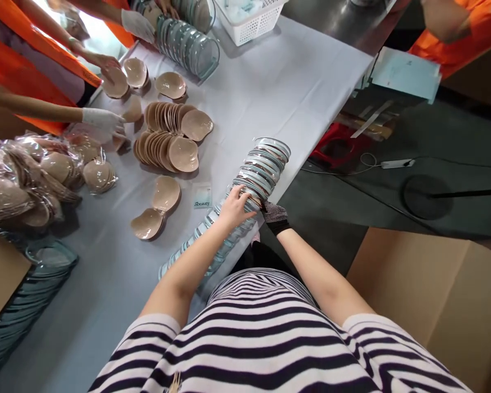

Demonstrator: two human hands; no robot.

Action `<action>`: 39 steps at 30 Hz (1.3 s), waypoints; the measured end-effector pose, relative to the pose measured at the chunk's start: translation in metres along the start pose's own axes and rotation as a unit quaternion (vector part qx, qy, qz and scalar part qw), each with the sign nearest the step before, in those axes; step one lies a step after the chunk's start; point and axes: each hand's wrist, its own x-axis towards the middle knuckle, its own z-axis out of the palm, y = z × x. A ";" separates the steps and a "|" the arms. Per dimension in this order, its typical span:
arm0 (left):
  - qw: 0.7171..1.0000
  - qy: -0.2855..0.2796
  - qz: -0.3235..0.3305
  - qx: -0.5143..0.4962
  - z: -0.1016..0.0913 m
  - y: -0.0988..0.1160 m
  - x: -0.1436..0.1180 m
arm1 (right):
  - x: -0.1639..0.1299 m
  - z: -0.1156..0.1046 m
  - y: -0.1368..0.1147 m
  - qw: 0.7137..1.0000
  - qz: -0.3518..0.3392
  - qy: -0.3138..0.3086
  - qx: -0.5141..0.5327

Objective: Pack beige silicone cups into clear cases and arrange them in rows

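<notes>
A long row of nested clear plastic cases (265, 164) runs along the table's near edge, with brown edges showing between some of them. My bare left hand (235, 208) grips a case in the middle of the row, thumb and fingers around its rim. On the row's other side, my right hand (275, 213), in a dark dotted glove, holds the same spot; its fingertips are partly hidden. Left of the row lie a small packet (202, 195) printed "beauty" and an opened pair of beige bra cups (166, 194).
Stacked bra cups (196, 125) stand mid-table, with bagged cups (12, 191) at left. Co-workers' gloved hands (102, 119) handle cups across the table. More cases (188, 46) and a white basket (249, 24) are at the back. A cardboard box (409, 289) stands right.
</notes>
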 end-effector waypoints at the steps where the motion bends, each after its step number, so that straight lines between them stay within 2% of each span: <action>1: 1.000 0.000 -0.001 0.002 0.000 0.000 0.000 | 0.001 0.000 -0.001 1.000 0.014 -0.003 0.025; 5: 1.000 -0.005 -0.003 0.013 -0.003 0.003 -0.001 | 0.000 -0.003 0.003 0.976 0.086 -0.019 0.199; 7: 1.000 -0.012 -0.003 0.025 -0.005 0.004 0.001 | 0.000 -0.006 0.009 0.960 0.106 -0.055 0.252; 10: 0.998 -0.028 -0.023 0.052 -0.008 0.008 0.007 | 0.004 -0.010 0.017 0.950 0.067 -0.127 0.278; 12: 0.997 -0.038 -0.033 0.064 -0.008 0.011 0.014 | 0.007 -0.013 0.018 0.955 0.007 -0.154 0.254; 14: 0.997 -0.040 -0.036 0.063 -0.006 0.013 0.021 | 0.010 -0.017 0.017 0.969 -0.046 -0.168 0.178; 17: 0.999 -0.019 -0.029 0.028 -0.006 0.011 0.021 | 0.013 -0.029 0.015 0.979 -0.074 -0.181 0.049; 19: 1.000 0.008 -0.017 -0.021 -0.011 0.006 0.008 | 0.013 -0.044 0.012 0.988 -0.078 -0.136 0.002; 22: 0.994 0.076 -0.032 -0.071 -0.031 -0.013 -0.034 | 0.015 -0.068 -0.005 0.994 -0.108 0.016 -0.001; 24: 0.985 0.127 -0.094 -0.061 -0.054 -0.039 -0.072 | 0.023 -0.079 -0.034 0.984 -0.155 0.076 0.042; 27: 0.947 0.184 -0.264 0.002 -0.090 -0.099 -0.120 | 0.052 -0.070 -0.112 0.956 -0.272 0.056 0.095; 30: 0.890 0.178 -0.416 0.061 -0.109 -0.163 -0.142 | 0.100 -0.033 -0.213 0.928 -0.367 0.012 0.065; 33: 0.875 0.112 -0.466 0.065 -0.099 -0.206 -0.143 | 0.149 0.014 -0.295 0.930 -0.364 -0.035 -0.027; 34: 0.877 0.096 -0.467 0.063 -0.091 -0.214 -0.142 | 0.161 0.027 -0.312 0.934 -0.350 -0.038 -0.054; 36: 0.879 0.092 -0.462 0.072 -0.074 -0.222 -0.142 | 0.175 0.048 -0.329 0.940 -0.330 -0.025 -0.086; 38: 0.879 0.109 -0.456 0.088 -0.061 -0.224 -0.144 | 0.177 0.060 -0.326 0.927 -0.361 -0.001 -0.104; 39: 0.878 0.117 -0.454 0.092 -0.057 -0.224 -0.145 | 0.175 0.063 -0.320 0.911 -0.396 0.000 -0.113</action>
